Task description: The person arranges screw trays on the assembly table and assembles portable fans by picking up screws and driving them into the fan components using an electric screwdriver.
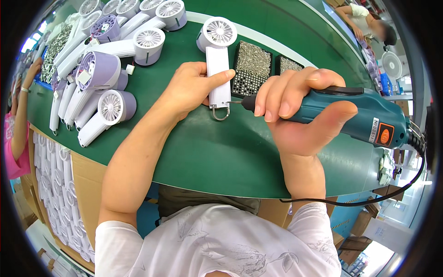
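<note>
My left hand is wrapped around the white handle of a small handheld fan, its thumb lying across the front. The fan's round lilac-and-white head points away from me, and a metal loop hangs at the near end of the handle. In my right hand is a teal electric screwdriver, held nearly level with its bit pointing left. The bit's tip is at the handle's near end, beside the loop; whether it sits in a screw I cannot tell.
Behind the fan stand a black perforated tray of screws and a second screw tray. Several more fans are piled at the left. A cardboard box of fans stands below left. The screwdriver's black cable loops at right. Co-workers flank the table.
</note>
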Tool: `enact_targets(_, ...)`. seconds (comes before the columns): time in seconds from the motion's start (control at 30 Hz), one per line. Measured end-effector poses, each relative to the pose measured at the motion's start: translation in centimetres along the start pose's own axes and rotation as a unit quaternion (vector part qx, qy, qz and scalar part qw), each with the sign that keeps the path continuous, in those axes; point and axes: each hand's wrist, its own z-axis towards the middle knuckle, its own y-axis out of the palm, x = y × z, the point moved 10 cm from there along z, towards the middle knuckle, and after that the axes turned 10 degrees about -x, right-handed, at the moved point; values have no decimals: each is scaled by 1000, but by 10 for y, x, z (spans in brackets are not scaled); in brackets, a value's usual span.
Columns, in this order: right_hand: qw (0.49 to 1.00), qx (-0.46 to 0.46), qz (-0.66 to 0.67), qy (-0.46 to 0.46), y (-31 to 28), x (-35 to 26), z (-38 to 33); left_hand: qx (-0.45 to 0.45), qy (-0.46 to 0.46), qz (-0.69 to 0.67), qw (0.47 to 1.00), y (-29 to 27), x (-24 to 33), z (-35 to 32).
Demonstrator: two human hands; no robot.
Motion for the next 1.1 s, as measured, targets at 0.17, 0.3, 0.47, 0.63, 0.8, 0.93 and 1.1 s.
enact_targets(0.17, 1000, -4, -10, -3, 3, 2, -1, 5, 8, -5, 1000, 0, 0, -1)
enact_targets(0.3, 1000, -21, -13, 3, 7, 5, -1, 7, 9, 0, 1000, 0, 2, -2)
enact_targets(0.47, 1000, -15, -22, -1, 8, 10, -4, -3, -8, 7, 1000, 2, 0, -1)
enact_targets(0.63, 999, -23, -39, -4, 13, 14, -4, 7, 7, -8, 1000, -2, 0, -1)
enact_targets(0.8, 998, -40, -49, 23, 19, 23, -5, 33, 4, 33, 999, -2, -2, -1)
enact_targets(0.93, 998, -22, -46, 40, 20, 28, -5, 47, 13, 25, 998, -4, -9, 3)
enact_targets(1.1, 996, 2, -64, 54, 17, 30, -2, 67, 31, 67, 995, -8, -8, 7)
